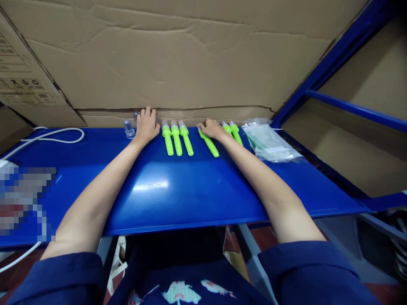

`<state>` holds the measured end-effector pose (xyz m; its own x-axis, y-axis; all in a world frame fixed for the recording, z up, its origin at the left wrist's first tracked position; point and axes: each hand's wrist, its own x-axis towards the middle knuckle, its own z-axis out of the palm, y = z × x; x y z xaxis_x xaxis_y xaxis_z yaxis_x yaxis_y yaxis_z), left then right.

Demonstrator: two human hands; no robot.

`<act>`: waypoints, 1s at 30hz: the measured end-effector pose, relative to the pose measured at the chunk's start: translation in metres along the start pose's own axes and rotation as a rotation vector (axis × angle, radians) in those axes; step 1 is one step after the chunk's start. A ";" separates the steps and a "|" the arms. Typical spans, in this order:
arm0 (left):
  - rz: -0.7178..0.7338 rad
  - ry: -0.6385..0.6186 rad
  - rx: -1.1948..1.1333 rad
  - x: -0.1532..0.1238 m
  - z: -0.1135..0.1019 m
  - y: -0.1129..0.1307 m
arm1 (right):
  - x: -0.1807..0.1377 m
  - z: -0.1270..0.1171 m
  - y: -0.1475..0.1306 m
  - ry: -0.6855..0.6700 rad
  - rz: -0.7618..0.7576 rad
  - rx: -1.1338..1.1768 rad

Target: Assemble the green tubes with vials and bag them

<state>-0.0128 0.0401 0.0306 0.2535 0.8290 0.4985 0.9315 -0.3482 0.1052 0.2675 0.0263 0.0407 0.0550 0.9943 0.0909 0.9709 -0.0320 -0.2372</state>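
My left hand (146,127) reaches to the back of the blue shelf, fingers curled over a clear plastic cap that it mostly hides. Just left of it stands another clear cap (129,128), with one more (135,117) partly behind my fingers. Three bright green ribbed tubes (176,140) with clear tops lie side by side between my hands. My right hand (213,128) closes around the capped upper end of a slanted green tube (210,145). Beyond my right wrist lie two more green tubes (234,132), partly covered by my forearm.
A clear plastic bag (269,142) with pale contents lies at the right. A white cable (63,134) loops at the left, near a pixelated item (25,199). Cardboard (190,55) walls the back, and a blue metal frame (356,110) rises at the right.
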 end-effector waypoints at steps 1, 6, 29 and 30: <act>0.000 0.001 -0.003 0.000 0.000 0.000 | 0.000 0.000 -0.001 -0.004 0.002 0.007; 0.016 0.003 -0.026 0.000 -0.001 -0.001 | 0.003 0.000 -0.001 -0.039 -0.023 0.017; -0.051 -0.142 0.011 -0.005 -0.002 0.000 | -0.006 -0.003 -0.020 -0.172 -0.180 -0.092; -0.057 -0.136 -0.007 -0.005 -0.001 -0.001 | -0.005 -0.001 -0.019 -0.154 -0.177 -0.084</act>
<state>-0.0151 0.0362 0.0285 0.2341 0.8989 0.3704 0.9437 -0.3017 0.1358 0.2493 0.0217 0.0460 -0.1476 0.9887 -0.0266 0.9786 0.1421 -0.1488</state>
